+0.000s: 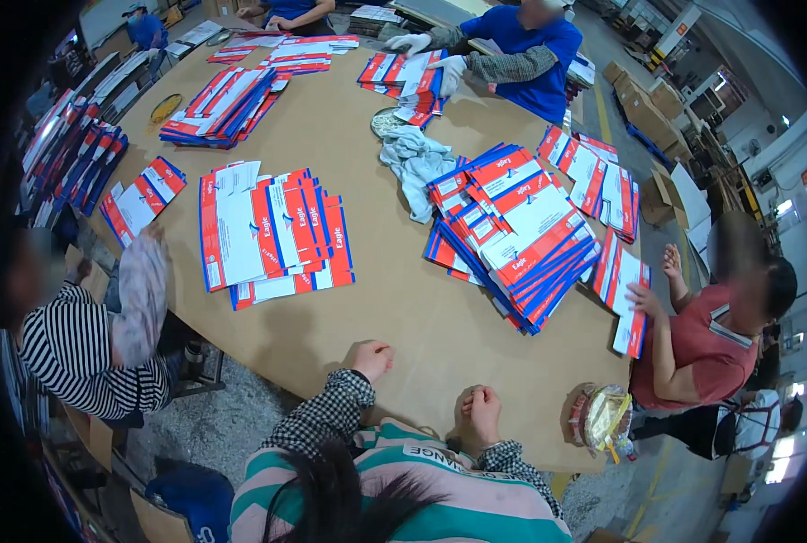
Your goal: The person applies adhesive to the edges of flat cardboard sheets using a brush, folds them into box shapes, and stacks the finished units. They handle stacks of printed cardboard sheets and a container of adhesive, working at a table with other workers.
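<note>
My left hand (372, 360) rests at the near edge of the brown table (394, 290), its fingers curled in, nothing visible in it. To its right, my right hand (484, 412) lies on the same edge, likewise closed loosely with nothing showing. Beyond my left hand is a fanned stack of flat red, white and blue printed cardboard sheets (276, 226). A taller stack of similar sheets (530, 240), laid askew, lies past my right hand. Neither hand touches a stack. A crumpled grey-blue cloth (414, 165) lies between the two stacks, against the right one.
A tub wrapped in plastic (602, 418) stands at the right table edge. Co-workers sit or stand around the table; one at the right touches a sheet (622, 294), and a gloved one handles a far stack (403, 77). More sheets (222, 107) lie at far left.
</note>
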`<action>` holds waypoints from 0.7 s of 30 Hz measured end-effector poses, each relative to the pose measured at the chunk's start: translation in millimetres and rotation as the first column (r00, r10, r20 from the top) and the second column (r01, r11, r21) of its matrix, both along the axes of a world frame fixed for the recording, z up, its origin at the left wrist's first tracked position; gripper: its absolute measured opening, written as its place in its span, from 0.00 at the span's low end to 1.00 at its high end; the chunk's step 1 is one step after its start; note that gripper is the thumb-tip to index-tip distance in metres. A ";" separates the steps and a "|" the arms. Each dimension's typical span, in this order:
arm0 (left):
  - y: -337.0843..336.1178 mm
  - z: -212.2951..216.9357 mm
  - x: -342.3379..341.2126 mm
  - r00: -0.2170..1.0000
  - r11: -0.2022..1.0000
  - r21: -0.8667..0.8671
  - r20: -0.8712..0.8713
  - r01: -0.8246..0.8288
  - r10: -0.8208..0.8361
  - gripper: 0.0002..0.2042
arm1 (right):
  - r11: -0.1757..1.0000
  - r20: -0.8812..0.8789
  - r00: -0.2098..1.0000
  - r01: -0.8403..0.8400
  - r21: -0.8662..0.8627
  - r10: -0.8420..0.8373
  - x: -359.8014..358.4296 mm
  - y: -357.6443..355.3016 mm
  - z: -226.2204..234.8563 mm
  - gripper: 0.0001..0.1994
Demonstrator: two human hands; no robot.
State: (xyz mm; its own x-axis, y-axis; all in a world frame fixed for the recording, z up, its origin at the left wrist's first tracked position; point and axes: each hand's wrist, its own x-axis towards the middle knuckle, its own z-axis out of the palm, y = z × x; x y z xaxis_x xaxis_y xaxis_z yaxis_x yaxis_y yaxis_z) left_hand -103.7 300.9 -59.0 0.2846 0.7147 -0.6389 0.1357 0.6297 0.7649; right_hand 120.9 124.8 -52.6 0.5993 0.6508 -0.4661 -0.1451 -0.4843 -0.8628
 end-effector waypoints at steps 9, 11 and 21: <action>2.8 5.1 -1.3 0.999 0.999 -0.031 -0.018 0.037 -0.038 0.11 | 0.999 0.039 0.999 -0.007 -0.041 0.009 -2.1 1.1 -2.1 0.11; 2.9 3.3 -1.5 1.000 0.999 -0.026 -0.004 0.030 -0.030 0.11 | 0.999 0.057 0.998 -0.015 -0.046 0.017 -1.2 0.2 -4.2 0.11; 3.3 7.6 0.5 0.995 0.997 0.022 -0.066 0.074 -0.072 0.10 | 0.997 0.053 0.998 -0.022 -0.079 0.026 -3.1 1.6 0.4 0.10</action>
